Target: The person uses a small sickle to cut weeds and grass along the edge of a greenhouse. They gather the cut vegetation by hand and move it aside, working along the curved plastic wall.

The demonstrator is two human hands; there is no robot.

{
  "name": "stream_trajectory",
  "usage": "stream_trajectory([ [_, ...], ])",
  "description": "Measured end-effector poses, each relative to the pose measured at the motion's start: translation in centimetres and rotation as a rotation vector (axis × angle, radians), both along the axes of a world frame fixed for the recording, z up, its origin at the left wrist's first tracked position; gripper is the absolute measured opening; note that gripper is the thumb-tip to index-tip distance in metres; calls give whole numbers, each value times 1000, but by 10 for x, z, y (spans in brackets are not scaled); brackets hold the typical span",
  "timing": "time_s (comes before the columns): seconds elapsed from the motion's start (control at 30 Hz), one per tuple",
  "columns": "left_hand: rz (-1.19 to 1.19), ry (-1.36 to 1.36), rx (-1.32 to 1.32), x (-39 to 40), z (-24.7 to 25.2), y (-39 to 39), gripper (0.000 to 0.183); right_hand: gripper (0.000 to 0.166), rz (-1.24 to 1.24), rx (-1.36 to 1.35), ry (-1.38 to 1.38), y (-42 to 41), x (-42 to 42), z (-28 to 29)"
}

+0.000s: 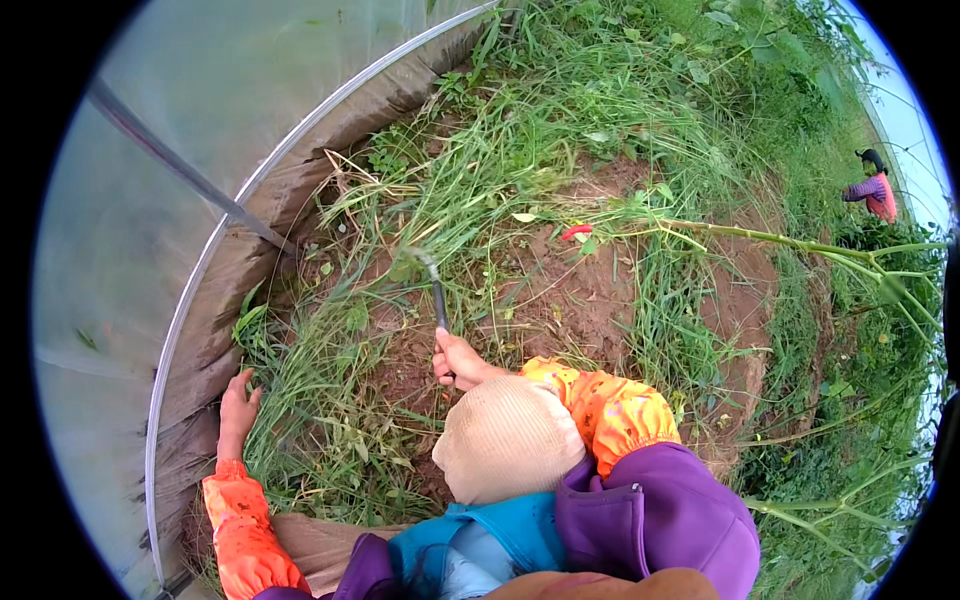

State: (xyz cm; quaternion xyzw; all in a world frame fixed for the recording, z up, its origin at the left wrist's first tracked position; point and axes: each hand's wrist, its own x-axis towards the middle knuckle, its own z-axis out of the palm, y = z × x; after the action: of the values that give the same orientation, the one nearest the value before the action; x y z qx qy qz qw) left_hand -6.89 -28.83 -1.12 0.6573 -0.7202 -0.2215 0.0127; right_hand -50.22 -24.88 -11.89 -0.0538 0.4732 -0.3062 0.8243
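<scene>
My right hand (463, 363) is closed around the dark handle of a small hand sickle (437, 296), whose curved metal head is blurred and points up and left over the grass. Part of that head is hidden among green blades. At the lower left, my left hand (238, 412) has its fingers apart beside a clump of long grass (289, 390), near the plastic wall; I see nothing in it. Loose cut or flattened grass (450, 187) lies over the brown soil (577, 292) ahead. A red chili pepper (577, 232) lies on the ground beyond the sickle.
A plastic greenhouse wall (150, 247) with a metal rail (184, 300) and a slanting pole (172, 161) curves along the left. Bare plant stems (795, 241) reach in from the right. Farther off at the right, a person (876, 191) is among green plants.
</scene>
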Motion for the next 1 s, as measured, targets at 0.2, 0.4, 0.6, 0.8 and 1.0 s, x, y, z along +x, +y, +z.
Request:
stream_trajectory([
  [0.2, -124, 82, -234, -61, 9, -10, 38, 41, 966, -935, 725, -1, -9, 20],
  [0.4, -174, 17, -35, -54, 1, 13, 39, 34, 283, -656, 1221, 69, -145, 57],
  [0.6, -236, -10, -35, -59, -11, 8, 39, 35, 284, -277, 1738, 183, -289, 90],
  [0.8, -216, -25, -11, -61, -15, 9, 37, 36, 364, -144, 2005, 183, -355, 73],
  [1.0, -174, -68, 70, -41, -17, 20, 35, 35, 469, -137, 2147, 144, -404, 48],
])
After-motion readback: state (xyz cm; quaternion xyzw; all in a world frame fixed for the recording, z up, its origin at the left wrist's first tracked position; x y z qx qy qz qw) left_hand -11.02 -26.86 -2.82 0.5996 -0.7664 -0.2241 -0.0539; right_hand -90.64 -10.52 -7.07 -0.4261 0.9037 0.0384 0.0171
